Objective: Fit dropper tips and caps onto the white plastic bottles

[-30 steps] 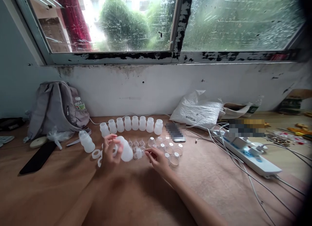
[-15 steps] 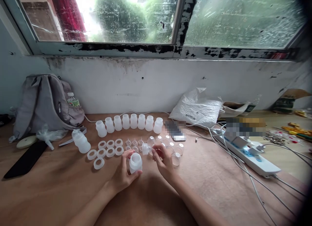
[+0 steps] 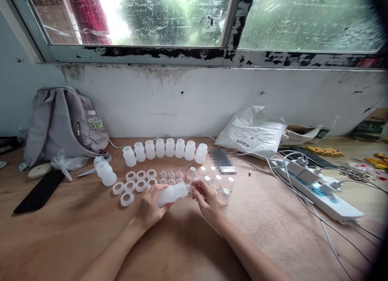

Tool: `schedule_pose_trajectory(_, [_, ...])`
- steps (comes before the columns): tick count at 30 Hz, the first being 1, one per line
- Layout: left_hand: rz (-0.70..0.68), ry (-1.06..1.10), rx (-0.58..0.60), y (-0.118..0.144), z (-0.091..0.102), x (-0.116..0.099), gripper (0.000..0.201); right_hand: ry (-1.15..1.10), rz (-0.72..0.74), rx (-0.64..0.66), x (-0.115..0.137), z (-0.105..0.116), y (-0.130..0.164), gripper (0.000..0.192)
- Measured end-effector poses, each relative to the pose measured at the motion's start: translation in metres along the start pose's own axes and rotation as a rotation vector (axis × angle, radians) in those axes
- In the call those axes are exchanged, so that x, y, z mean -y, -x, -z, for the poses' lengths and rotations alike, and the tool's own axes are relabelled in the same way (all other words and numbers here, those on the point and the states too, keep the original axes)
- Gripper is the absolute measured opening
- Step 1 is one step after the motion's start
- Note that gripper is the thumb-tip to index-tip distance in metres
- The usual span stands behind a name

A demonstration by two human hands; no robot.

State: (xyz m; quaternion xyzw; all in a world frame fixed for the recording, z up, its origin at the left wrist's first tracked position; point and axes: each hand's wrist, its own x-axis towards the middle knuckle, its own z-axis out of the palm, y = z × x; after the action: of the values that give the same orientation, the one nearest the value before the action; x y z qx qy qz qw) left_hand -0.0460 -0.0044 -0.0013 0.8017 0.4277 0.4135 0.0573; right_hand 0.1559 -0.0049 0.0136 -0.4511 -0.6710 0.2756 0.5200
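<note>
left hand [image 3: 150,206]: grips bottle [image 3: 169,194] | right hand [image 3: 206,197]: at its neck

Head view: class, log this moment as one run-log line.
left hand: grips bottle, tilted | right hand: at bottle neck | rings: on table

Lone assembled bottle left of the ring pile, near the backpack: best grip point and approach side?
Grip the assembled bottle around its wide lower body, coming from the front or right. It stands upright with a narrower neck and cap on top, so the body offers the fullest hold. The plastic bag and backpack crowd its left and rear; the rings on its right lie low and probably won't hinder.
</note>
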Motion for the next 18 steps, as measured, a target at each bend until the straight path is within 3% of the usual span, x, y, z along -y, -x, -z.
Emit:
schedule_pose_trajectory(12, [-0.09, -0.066, -0.029, -0.0003, 0.0003, 0.0, 0.035, 0.079, -0.021, 0.065, -0.0012, -0.0023, -0.0006, 0.014])
schedule_pose_trajectory(18, [-0.164, -0.036, -0.006, 0.001, 0.0004, 0.0033, 0.037, 0.095, 0.013, 0.077, -0.0029, -0.0005, -0.0032, 0.034])
